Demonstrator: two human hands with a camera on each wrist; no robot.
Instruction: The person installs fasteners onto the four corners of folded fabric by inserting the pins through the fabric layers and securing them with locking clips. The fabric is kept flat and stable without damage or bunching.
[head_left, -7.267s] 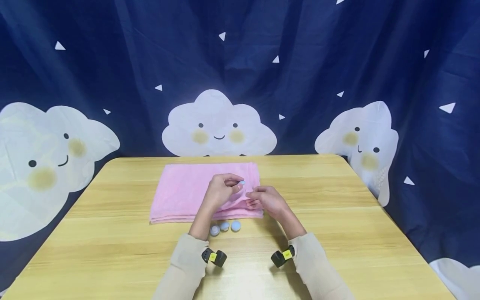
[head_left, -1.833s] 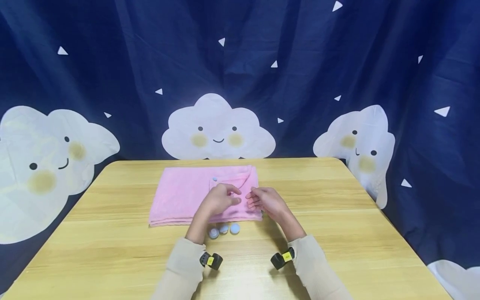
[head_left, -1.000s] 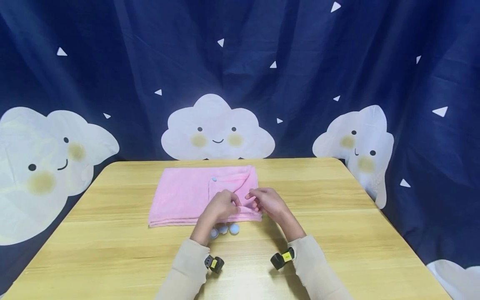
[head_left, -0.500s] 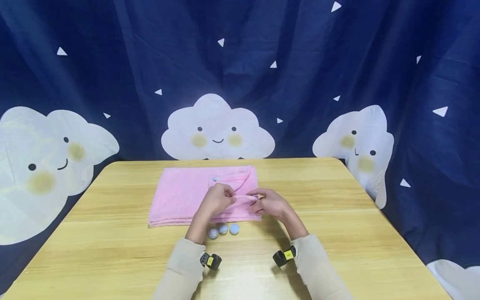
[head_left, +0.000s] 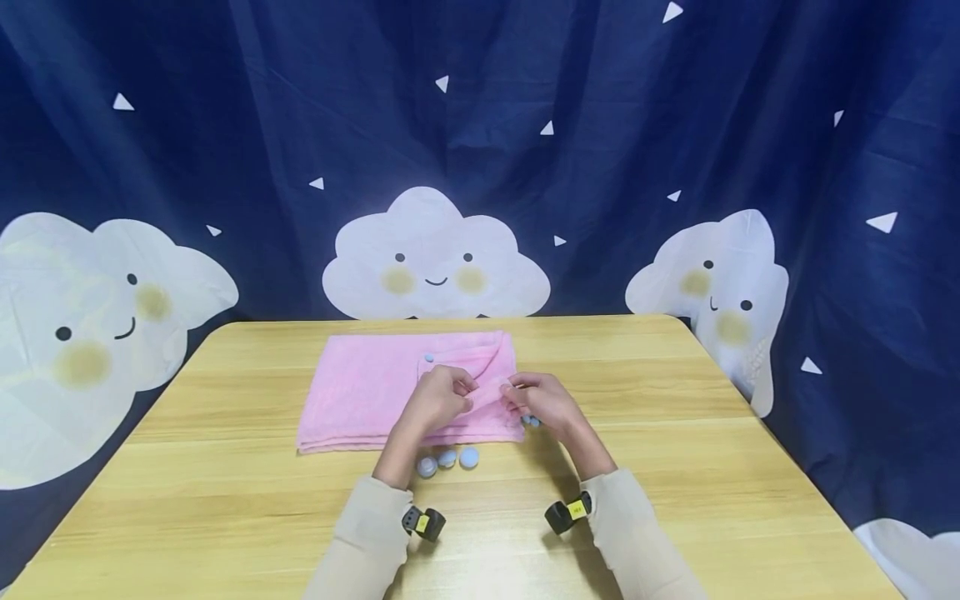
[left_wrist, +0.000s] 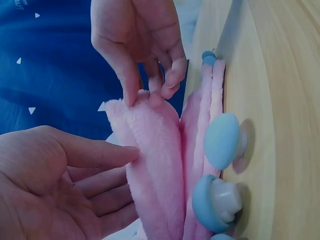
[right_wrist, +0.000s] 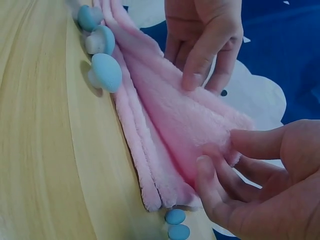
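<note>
A folded pink plush towel (head_left: 352,392) lies on the table. My left hand (head_left: 438,398) pinches a raised flap of its upper layer between thumb and fingers. At the flap's corner, the fingertips of my right hand (head_left: 546,402) grip the plush; in the right wrist view the right thumb and fingers close on that corner. A small blue button-like piece (head_left: 429,357) sits on the towel's folded-over far section. Along the near edge stand three blue mushroom-shaped pieces, one of them a round cap (head_left: 468,457); a white stem (left_wrist: 227,197) shows under another.
Two small blue ovals (right_wrist: 177,224) lie at the towel's right end, beside the right hand. The wooden table (head_left: 675,433) extends around the towel, and a dark blue curtain (head_left: 480,150) with smiling clouds hangs behind it.
Earliest, the left hand held a small blue piece; a blue piece now sits on the folded-over far section. Since then both hands have taken hold of the near layer and lifted its corner.
</note>
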